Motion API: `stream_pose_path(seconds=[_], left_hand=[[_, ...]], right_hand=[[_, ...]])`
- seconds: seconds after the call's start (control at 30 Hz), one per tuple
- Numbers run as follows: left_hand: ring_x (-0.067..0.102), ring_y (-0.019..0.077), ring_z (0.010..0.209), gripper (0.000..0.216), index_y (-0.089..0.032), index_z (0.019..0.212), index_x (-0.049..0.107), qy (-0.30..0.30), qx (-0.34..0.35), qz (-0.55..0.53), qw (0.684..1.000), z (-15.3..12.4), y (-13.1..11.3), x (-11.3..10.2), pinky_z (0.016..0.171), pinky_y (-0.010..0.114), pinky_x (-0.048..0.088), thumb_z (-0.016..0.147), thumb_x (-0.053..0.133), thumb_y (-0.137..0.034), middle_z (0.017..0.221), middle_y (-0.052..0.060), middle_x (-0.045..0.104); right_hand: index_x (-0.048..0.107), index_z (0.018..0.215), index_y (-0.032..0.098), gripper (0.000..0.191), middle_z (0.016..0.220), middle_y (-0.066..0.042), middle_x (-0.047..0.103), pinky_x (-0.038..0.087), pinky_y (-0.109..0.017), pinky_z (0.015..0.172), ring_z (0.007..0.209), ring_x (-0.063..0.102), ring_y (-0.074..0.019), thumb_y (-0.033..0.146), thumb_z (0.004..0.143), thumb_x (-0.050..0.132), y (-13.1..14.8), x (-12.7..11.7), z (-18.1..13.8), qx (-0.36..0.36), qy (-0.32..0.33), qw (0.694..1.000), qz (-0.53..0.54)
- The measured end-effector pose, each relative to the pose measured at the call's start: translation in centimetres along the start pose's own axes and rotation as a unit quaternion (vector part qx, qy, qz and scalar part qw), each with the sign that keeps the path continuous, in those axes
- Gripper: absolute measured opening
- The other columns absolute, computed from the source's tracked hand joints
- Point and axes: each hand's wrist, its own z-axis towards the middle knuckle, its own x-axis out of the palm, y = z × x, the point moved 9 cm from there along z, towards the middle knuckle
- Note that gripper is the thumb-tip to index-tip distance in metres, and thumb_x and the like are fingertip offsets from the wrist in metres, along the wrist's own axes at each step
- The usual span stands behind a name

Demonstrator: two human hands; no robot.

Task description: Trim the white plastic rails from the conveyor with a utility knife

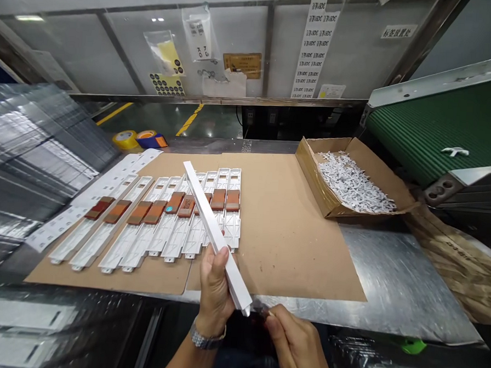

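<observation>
My left hand [215,292], with a metal-banded watch on the wrist, is closed around a long white plastic strip [214,226]. The strip is tilted, its far end up and to the left over the cardboard. My right hand [297,346] is near the strip's lower end, its thumb and fingers pinched together on a small dark thing too blurred to name. Behind the strip, a row of white plastic strips [172,240] lies on the cardboard sheet [283,246]. Reddish-brown blocks [139,213] rest across their middles.
A cardboard box [315,179] of small white plastic pieces [352,181] stands at the right, beside a green conveyor belt [446,128]. Tape rolls [126,139] lie at the back left, above label sheets [62,226]. Stacked clear wrapping [33,145] fills the left side.
</observation>
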Motion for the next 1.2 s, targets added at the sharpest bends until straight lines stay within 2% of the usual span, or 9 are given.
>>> stream_pose_path(seconds=[0.1,0.3,0.57,0.8,0.93,1.1,1.2], left_hand=[[0.038,0.0025,0.04,0.047,-0.022,0.104,0.055,0.005,0.0,-0.002,1.0,0.0,0.0,0.0,0.04,0.015,0.032,0.064,0.075,-0.033,0.058,-0.009,0.047],[0.035,0.0016,0.042,0.037,-0.022,0.1,0.054,0.016,-0.01,-0.011,1.0,-0.1,0.3,0.2,0.039,0.012,0.025,0.069,0.072,-0.031,0.055,-0.01,0.042],[0.035,0.0017,0.042,0.034,-0.021,0.098,0.055,0.016,-0.009,-0.012,1.0,-0.1,0.4,0.1,0.039,0.012,0.026,0.07,0.071,-0.03,0.055,-0.01,0.04],[0.034,0.0016,0.039,0.042,-0.02,0.102,0.055,0.018,-0.005,-0.013,1.0,-0.2,0.5,0.4,0.036,0.014,0.025,0.066,0.074,-0.032,0.057,-0.01,0.043],[0.035,0.0014,0.039,0.044,-0.02,0.102,0.056,0.002,0.003,-0.009,1.0,-0.1,0.5,0.4,0.036,0.013,0.025,0.065,0.075,-0.034,0.057,-0.009,0.044],[0.045,0.0025,0.047,0.042,-0.021,0.102,0.056,-0.029,0.01,0.01,0.999,0.3,0.6,-0.8,0.042,0.013,0.034,0.069,0.072,-0.041,0.067,-0.007,0.054],[0.056,0.0066,0.063,0.042,-0.02,0.106,0.056,-0.039,0.0,0.032,0.999,0.5,0.8,-1.6,0.056,0.016,0.045,0.073,0.069,-0.042,0.087,0.0,0.064]], right_hand=[[0.043,0.069,0.022,0.032,0.06,0.004,0.05,0.032,-0.021,0.049,0.051,0.046,-0.0093,0.034,0.097,0.034,-0.4,0.4,-0.1,0.01,0.008,1.0,-0.01],[0.044,0.07,0.022,0.032,0.06,0.005,0.05,0.03,-0.021,0.05,0.051,0.046,-0.0095,0.036,0.097,0.034,-0.8,0.8,0.1,0.03,0.022,0.999,0.003],[0.045,0.07,0.022,0.034,0.061,0.004,0.05,0.03,-0.021,0.051,0.052,0.046,-0.0097,0.038,0.097,0.032,-1.1,1.2,0.0,0.044,0.054,0.997,0.023],[0.042,0.068,0.021,0.036,0.059,0.004,0.047,0.028,-0.021,0.051,0.052,0.043,-0.0093,0.04,0.097,0.03,-1.2,1.5,0.0,0.063,0.075,0.994,0.039],[0.038,0.066,0.021,0.037,0.058,0.004,0.045,0.026,-0.022,0.05,0.051,0.042,-0.0092,0.041,0.096,0.03,-0.9,2.0,-0.1,0.044,0.085,0.995,0.035],[0.038,0.065,0.02,0.038,0.058,0.005,0.041,0.025,-0.023,0.051,0.052,0.039,-0.0086,0.043,0.095,0.033,-0.9,3.0,-0.6,0.024,0.129,0.987,0.088],[0.046,0.067,0.02,0.042,0.06,0.004,0.042,0.03,-0.022,0.055,0.056,0.042,-0.0097,0.047,0.095,0.03,-1.1,1.9,-0.6,0.038,0.113,0.979,0.165]])
